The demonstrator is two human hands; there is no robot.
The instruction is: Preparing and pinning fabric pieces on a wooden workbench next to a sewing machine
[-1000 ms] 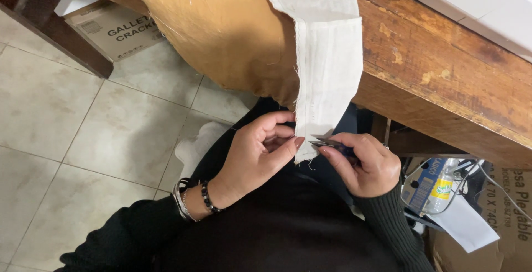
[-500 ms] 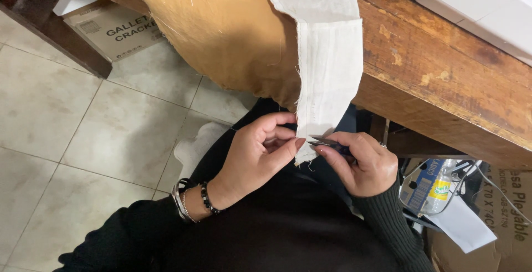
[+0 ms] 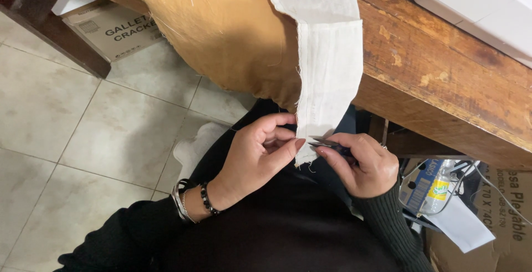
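Item: seam-thread snipping at the hanging white strip (image 3: 327,78).

You are pinching the strip's lower edge with your left hand (image 3: 257,158), fingers clamped together; your right hand (image 3: 363,164) is gripping small snips (image 3: 327,144) just right of it, below the wooden table (image 3: 443,78). The cut likely calls for a taut edge.

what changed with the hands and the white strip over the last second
Very little. The right hand eased its small snips slightly closer to the lower end of the white strip; the left hand kept pinching that edge. Nothing was picked up or let go. The tan cloth and wooden table stayed put.
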